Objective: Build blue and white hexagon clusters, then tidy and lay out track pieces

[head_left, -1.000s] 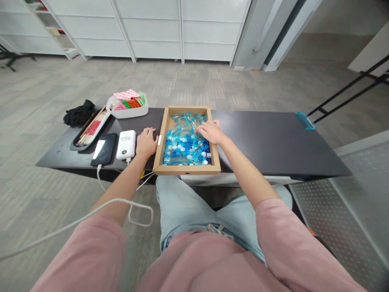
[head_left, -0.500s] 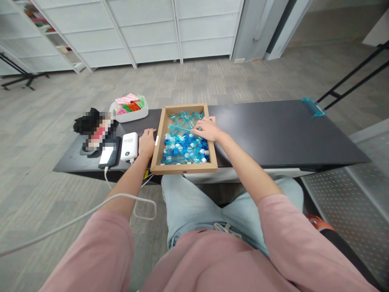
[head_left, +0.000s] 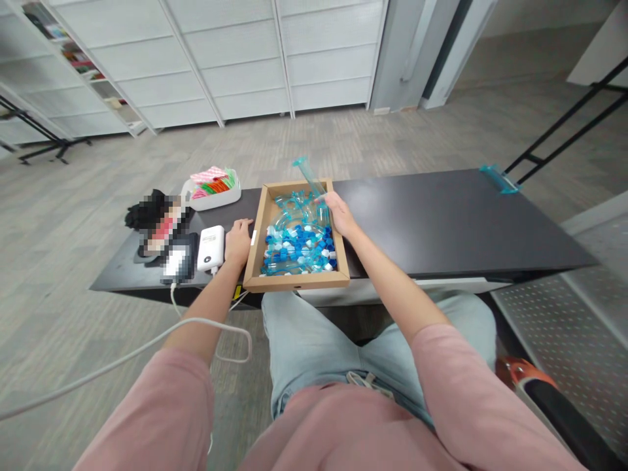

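Observation:
A shallow cardboard box (head_left: 297,282) holds clear blue plastic tube pieces (head_left: 289,216) and many small blue and white blocks (head_left: 297,243). My right hand (head_left: 338,212), over the box's right side, is closed around a clear blue plastic tube (head_left: 309,176). That tube tilts up and away to the left, its flanged end above the box's far edge. My left hand (head_left: 238,242) lies on the table just left of the box, fingers stretched out beside its wall, holding nothing. A white power bank (head_left: 210,248) stands close to its left.
On the dark table (head_left: 417,222), a white basket (head_left: 216,198) of colourful pieces sits at the back left. A phone (head_left: 180,258), cables and a black item (head_left: 152,209) lie left. Another clear blue piece (head_left: 499,179) is at the far right edge, near a black stand (head_left: 532,157).
My right hand has taken hold of the clear blue tube and raised its far end out of the box. My left hand stays beside the box. The view has tilted slightly.

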